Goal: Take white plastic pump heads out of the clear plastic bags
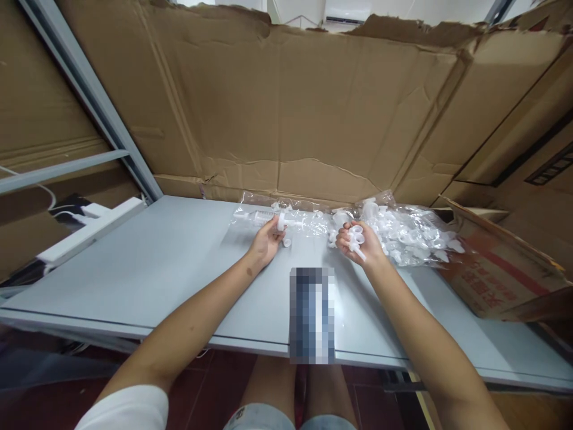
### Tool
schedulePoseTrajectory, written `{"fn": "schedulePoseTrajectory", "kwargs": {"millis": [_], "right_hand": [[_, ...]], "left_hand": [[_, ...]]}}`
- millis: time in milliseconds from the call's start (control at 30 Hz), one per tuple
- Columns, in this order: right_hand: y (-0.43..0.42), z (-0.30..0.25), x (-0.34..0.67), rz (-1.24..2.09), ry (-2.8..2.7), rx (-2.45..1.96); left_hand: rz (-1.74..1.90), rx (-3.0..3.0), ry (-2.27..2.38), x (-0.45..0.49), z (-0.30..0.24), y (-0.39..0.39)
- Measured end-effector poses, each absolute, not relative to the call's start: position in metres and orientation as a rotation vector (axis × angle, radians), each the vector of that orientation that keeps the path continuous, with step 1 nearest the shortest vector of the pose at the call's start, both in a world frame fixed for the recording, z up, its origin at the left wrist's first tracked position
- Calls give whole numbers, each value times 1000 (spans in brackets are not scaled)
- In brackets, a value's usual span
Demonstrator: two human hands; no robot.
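My left hand [265, 243] is closed at a clear plastic syringe [264, 217] with printed graduations, its fingers at the white collar. A clear plastic bag [237, 224] lies around or under the syringe; I cannot tell which. Several small white plastic pieces [356, 236], some ring-shaped and one with a stem, are gathered in my closed right hand [364, 243]. Just right of that hand, a clear bag [407, 233] is spread out with many white plastic parts in or on it. A small white cap [287, 242] rests on the table beside my left fingers.
The grey table [179, 275] backs onto a tall cardboard wall [313, 107]. A blurred-out rectangular object [312, 316] is at the front edge. At the right stands an open cardboard box [501, 275]; a white power strip [94, 230] and a metal post [89, 89] are at the left.
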State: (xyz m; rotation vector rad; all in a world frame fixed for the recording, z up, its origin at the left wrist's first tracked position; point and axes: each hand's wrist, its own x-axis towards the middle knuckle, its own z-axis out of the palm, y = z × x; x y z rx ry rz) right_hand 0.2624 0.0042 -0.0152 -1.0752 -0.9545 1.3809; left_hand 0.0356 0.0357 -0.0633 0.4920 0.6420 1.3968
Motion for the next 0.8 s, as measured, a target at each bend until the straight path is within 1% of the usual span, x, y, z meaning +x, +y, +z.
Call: {"fn": "schedulePoseTrajectory", "kwargs": {"millis": [133, 233, 500, 800], "right_hand": [[0, -13, 268, 1491, -708, -930], [-3, -16, 268, 1441, -550, -864], [-6, -7, 267, 1056, -375, -758], [-3, 0, 247, 596, -538, -745]], "left_hand": [[1375, 513, 634, 35, -57, 26], [1332, 539, 649, 39, -48, 9], [1184, 546, 650, 66, -37, -41], [1086, 419, 652, 70, -42, -43]]}}
